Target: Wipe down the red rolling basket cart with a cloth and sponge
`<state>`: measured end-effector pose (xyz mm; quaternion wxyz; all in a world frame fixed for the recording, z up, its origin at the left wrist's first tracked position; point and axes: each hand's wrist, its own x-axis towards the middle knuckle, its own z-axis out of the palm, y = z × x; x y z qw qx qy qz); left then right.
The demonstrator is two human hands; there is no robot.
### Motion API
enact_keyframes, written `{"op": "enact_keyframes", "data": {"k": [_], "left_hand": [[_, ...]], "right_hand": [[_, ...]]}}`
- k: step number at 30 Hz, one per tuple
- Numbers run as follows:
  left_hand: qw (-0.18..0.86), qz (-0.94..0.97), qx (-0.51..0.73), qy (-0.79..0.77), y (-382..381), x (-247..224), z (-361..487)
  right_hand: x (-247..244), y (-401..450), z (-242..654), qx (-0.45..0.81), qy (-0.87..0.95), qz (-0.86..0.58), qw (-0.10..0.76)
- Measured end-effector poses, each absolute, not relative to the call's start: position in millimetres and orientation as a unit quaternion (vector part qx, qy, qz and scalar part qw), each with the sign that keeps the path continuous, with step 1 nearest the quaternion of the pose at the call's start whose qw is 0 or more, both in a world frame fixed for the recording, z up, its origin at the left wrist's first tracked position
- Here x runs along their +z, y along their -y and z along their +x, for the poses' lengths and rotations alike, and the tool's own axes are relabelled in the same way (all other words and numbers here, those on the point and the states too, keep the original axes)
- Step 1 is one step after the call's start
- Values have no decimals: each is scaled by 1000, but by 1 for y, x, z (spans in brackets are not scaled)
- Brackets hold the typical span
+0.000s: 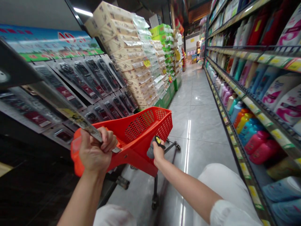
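My left hand [96,150] is closed around a long, narrow metal bar [80,121] with worn yellow marking. The bar slants down from a dark piece at the upper left, and its lower end shows just past my fingers, over the cart's side. My right hand [158,152] is closed on a small dark grey and black object with yellow on it [159,141], whose kind I cannot make out. It is in front of the side of a red plastic shopping cart [138,150] on dark legs with casters. The cart's basket has perforated walls.
Packaged black belts [84,78] hang on a display at the left. Behind them rise stacks of beige packs [129,56] and green packs [164,40]. Shelves of bottles [254,131] line the right side. A grey tiled aisle [199,110] runs ahead between them.
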<state>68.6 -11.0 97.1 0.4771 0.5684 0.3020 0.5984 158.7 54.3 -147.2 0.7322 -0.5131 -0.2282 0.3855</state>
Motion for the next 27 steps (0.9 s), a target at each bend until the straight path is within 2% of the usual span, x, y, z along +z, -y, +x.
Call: {"op": "enact_keyframes", "data": {"k": [3, 7, 10, 14, 18, 21, 27], "left_hand": [[482, 561, 604, -296, 7, 96, 70], [481, 560, 606, -297, 3, 94, 72], [476, 564, 607, -294, 0, 94, 71], [476, 566, 608, -287, -2, 93, 70], [483, 567, 603, -285, -1, 94, 70], [486, 567, 602, -284, 0, 94, 69], [485, 563, 607, -281, 3, 92, 67]], "right_hand": [[-123, -39, 155, 347, 338, -487, 727], [-135, -15, 155, 290, 457, -485, 687], [-146, -22, 161, 292, 440, -513, 677], [-135, -57, 191, 265, 331, -553, 718], [-115, -75, 215, 287, 412, -562, 657], [-104, -59, 202, 282, 453, -573, 621], [-94, -30, 183, 242, 467, -534, 662]]}}
